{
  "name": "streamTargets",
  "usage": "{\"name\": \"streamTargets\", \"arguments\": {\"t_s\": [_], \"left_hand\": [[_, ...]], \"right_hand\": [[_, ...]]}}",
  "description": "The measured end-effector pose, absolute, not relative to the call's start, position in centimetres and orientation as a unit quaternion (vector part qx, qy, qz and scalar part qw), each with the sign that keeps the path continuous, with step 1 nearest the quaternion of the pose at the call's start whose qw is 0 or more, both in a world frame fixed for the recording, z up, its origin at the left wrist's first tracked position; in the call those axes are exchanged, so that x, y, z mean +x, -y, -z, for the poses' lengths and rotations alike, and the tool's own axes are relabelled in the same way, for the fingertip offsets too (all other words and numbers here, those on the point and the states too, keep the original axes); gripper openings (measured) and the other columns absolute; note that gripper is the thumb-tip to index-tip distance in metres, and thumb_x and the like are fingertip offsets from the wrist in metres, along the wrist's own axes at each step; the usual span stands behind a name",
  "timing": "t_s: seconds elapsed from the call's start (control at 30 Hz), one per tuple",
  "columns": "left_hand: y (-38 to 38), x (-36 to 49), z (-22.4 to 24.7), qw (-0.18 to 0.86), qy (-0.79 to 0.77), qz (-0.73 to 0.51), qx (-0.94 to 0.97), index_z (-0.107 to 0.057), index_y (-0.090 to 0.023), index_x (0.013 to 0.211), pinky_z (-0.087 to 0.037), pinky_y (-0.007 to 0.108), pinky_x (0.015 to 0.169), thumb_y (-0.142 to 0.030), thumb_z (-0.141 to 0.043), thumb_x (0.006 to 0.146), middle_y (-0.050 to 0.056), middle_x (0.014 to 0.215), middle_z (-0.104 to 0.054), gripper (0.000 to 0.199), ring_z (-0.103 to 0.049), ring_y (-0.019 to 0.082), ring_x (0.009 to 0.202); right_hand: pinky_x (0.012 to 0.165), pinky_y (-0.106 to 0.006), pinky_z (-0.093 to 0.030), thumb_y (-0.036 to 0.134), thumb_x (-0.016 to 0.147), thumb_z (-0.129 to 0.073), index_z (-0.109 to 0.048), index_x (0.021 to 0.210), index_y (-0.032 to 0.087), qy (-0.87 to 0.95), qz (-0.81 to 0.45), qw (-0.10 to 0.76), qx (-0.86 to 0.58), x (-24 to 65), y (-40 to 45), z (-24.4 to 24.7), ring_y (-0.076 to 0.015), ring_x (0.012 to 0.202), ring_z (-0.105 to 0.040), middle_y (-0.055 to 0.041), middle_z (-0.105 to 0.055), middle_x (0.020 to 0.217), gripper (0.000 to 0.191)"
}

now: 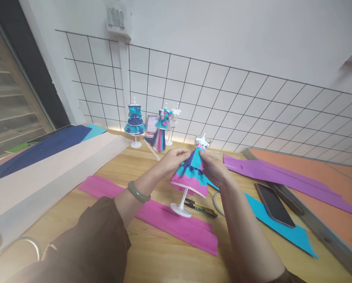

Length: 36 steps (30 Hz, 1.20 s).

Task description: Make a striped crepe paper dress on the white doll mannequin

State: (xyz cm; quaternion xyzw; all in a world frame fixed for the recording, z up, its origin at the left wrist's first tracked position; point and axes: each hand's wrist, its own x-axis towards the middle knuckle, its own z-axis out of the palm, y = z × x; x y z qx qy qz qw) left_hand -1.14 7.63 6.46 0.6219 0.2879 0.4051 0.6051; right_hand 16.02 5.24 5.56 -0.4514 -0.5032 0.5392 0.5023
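A small white mannequin on a stand (182, 209) wears a tiered dress (190, 177) in blue, turquoise and pink, and leans a little over the table. My left hand (177, 158) pinches the dress at the left side of its waist, thumb and fingers together. On the other side, my right hand (213, 165) holds the dress near the upper skirt, its fingers partly hidden behind the cloth. Pink crepe strip (164, 220) lies flat under the stand's base. Beside the base rest small thread snips (202, 207) and a roll of tape (219, 202).
Dressed mannequins (134, 122) stand at the back by a wire grid (211, 90). A phone (274, 204) lies on a turquoise strip (299, 237) at right, near a purple strip (270, 175). Pale and blue sheets (55, 165) cover the left; scissor handles (36, 245) show lower left.
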Motion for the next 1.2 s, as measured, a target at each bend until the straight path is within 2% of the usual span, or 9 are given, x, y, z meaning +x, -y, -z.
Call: {"name": "streamTargets", "arguments": {"t_s": [0.2, 0.4, 0.57, 0.73, 0.9, 1.07, 1.2], "left_hand": [[-8.0, -0.9, -6.0, 0.616, -0.222, -0.432, 0.62, -0.062, -0.011, 0.106, -0.047, 0.036, 0.086, -0.023, -0.069, 0.072, 0.013, 0.108, -0.065, 0.036, -0.061, 0.02, 0.096], [-7.9, -1.1, -6.1, 0.497, -0.243, -0.455, 0.698, -0.06, -0.016, 0.113, -0.043, 0.041, 0.094, -0.023, -0.071, 0.07, 0.012, 0.114, -0.064, 0.045, -0.059, 0.023, 0.105], [-7.6, -1.2, -6.6, 0.416, -0.281, -0.464, 0.73, -0.059, -0.017, 0.115, -0.041, 0.04, 0.096, -0.019, -0.067, 0.071, 0.01, 0.115, -0.064, 0.044, -0.058, 0.022, 0.108], [-8.2, -1.2, -6.0, 0.382, -0.283, -0.469, 0.744, -0.057, -0.018, 0.116, -0.043, 0.035, 0.093, -0.017, -0.063, 0.072, 0.008, 0.116, -0.064, 0.045, -0.058, 0.02, 0.107], [-8.6, -1.2, -5.4, 0.375, -0.283, -0.451, 0.759, -0.057, -0.018, 0.117, -0.041, 0.037, 0.095, -0.019, -0.063, 0.071, 0.008, 0.118, -0.062, 0.046, -0.057, 0.022, 0.109], [-8.3, -1.1, -5.4, 0.365, -0.27, -0.448, 0.77, -0.055, -0.018, 0.12, -0.041, 0.036, 0.096, -0.018, -0.062, 0.072, 0.008, 0.12, -0.061, 0.049, -0.056, 0.021, 0.11], [-8.3, -1.0, -5.2, 0.363, -0.27, -0.453, 0.768, -0.054, -0.019, 0.121, -0.043, 0.034, 0.094, -0.018, -0.061, 0.073, 0.007, 0.118, -0.062, 0.048, -0.056, 0.02, 0.109]], "right_hand": [[0.065, -0.032, -0.049, 0.053, 0.079, -0.058, -0.064, 0.098, 0.024, 0.545, -0.494, 0.51, -0.446, 15.6, -4.6, -6.5, -0.0186, 0.071, -0.061, -0.0025, -0.069, 0.082, 0.035], [0.069, -0.034, -0.05, 0.057, 0.08, -0.055, -0.062, 0.103, 0.027, 0.602, -0.416, 0.529, -0.43, 15.1, -4.2, -6.9, -0.021, 0.08, -0.061, -0.0031, -0.068, 0.091, 0.039], [0.072, -0.033, -0.049, 0.053, 0.084, -0.052, -0.062, 0.101, 0.025, 0.638, -0.351, 0.532, -0.431, 14.6, -3.8, -7.2, -0.0194, 0.08, -0.059, -0.0021, -0.065, 0.083, 0.034], [0.075, -0.033, -0.048, 0.049, 0.084, -0.054, -0.062, 0.103, 0.024, 0.662, -0.321, 0.527, -0.425, 14.2, -3.7, -7.2, -0.0187, 0.082, -0.058, -0.0019, -0.064, 0.089, 0.032], [0.08, -0.034, -0.047, 0.048, 0.085, -0.052, -0.062, 0.107, 0.026, 0.674, -0.324, 0.502, -0.435, 14.5, -4.0, -6.9, -0.0212, 0.091, -0.059, -0.0028, -0.065, 0.104, 0.033], [0.078, -0.035, -0.048, 0.048, 0.083, -0.054, -0.062, 0.11, 0.026, 0.666, -0.345, 0.495, -0.439, 14.7, -3.8, -7.1, -0.0215, 0.089, -0.06, -0.0041, -0.066, 0.107, 0.036], [0.082, -0.036, -0.048, 0.045, 0.081, -0.059, -0.061, 0.11, 0.024, 0.668, -0.368, 0.495, -0.417, 14.8, -3.8, -7.1, -0.0232, 0.099, -0.059, -0.0055, -0.066, 0.11, 0.035]]}}
